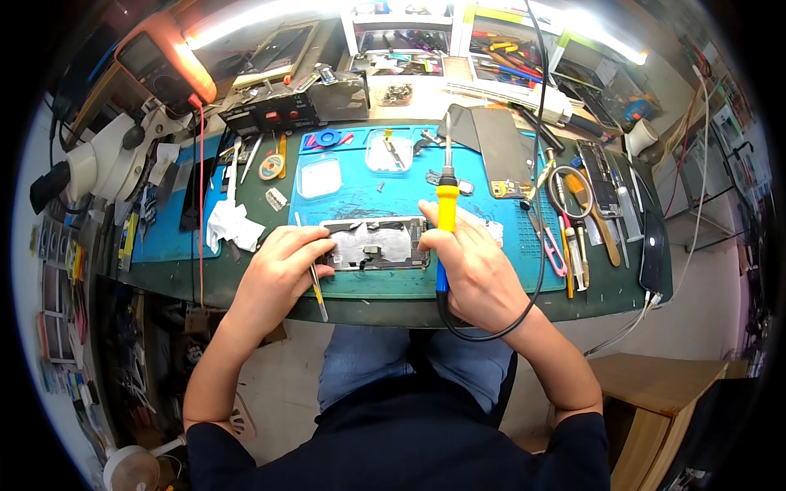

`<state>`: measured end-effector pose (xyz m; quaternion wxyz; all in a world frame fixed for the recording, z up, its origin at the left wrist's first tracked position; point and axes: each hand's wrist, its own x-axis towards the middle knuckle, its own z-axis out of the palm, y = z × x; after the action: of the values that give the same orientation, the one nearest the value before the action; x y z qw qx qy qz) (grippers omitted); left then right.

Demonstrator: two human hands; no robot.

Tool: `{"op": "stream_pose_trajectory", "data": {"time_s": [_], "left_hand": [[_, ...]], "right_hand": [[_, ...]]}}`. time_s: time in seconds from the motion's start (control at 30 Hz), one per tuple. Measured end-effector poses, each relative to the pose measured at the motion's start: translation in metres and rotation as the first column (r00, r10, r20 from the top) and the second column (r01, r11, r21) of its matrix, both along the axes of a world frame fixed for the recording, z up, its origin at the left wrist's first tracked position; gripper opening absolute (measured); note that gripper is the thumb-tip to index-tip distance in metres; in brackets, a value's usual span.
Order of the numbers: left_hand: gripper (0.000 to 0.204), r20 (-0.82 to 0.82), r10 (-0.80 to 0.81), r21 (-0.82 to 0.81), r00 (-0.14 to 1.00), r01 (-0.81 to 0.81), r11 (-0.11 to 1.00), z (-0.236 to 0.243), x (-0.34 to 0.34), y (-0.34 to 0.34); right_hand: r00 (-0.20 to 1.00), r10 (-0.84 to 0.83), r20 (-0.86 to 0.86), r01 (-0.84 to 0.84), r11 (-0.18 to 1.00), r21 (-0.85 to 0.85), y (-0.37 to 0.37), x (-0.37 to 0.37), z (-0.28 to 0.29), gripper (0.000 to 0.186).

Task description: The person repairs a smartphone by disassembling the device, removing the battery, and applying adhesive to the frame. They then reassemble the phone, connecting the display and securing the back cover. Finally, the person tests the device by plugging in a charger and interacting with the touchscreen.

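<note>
An opened phone screen assembly (352, 244) with a silvery back lies across the near part of the blue work mat (401, 196). My left hand (286, 266) is closed round a pair of tweezers (318, 290), its fingertips touching the assembly's left end. A small dark block (371, 252) rests on the silvery surface. My right hand (479, 266) grips a soldering iron (447, 214) with a yellow and blue handle, its metal tip pointing away from me. That hand is by the assembly's right end; whether it touches it, I cannot tell.
The iron's black cable (536, 270) loops over my right wrist and rises past the bench. Two clear plastic boxes (319, 176) stand behind the assembly. Brushes and a syringe (577, 254) lie at right, a crumpled tissue (234, 227) at left. A microscope (102, 159) stands far left.
</note>
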<state>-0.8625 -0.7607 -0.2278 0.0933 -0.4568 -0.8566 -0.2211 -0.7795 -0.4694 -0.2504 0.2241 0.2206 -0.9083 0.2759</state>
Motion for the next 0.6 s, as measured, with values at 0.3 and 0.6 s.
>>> {"op": "stream_pose_trajectory", "data": {"time_s": [0.3,0.6], "left_hand": [[0.036,-0.277,-0.189,-0.214,0.942,0.132,0.968,0.007,-0.018,0.002],[0.035,-0.298,-0.056,-0.128,0.953,0.018,0.992,-0.006,-0.018,0.005]], "right_hand": [[0.992,0.081,0.099,-0.061,0.981,-0.186,0.004,0.007,0.000,0.041],[0.998,0.048,0.037,-0.040,0.978,-0.207,0.005,0.011,-0.005,0.047]]}}
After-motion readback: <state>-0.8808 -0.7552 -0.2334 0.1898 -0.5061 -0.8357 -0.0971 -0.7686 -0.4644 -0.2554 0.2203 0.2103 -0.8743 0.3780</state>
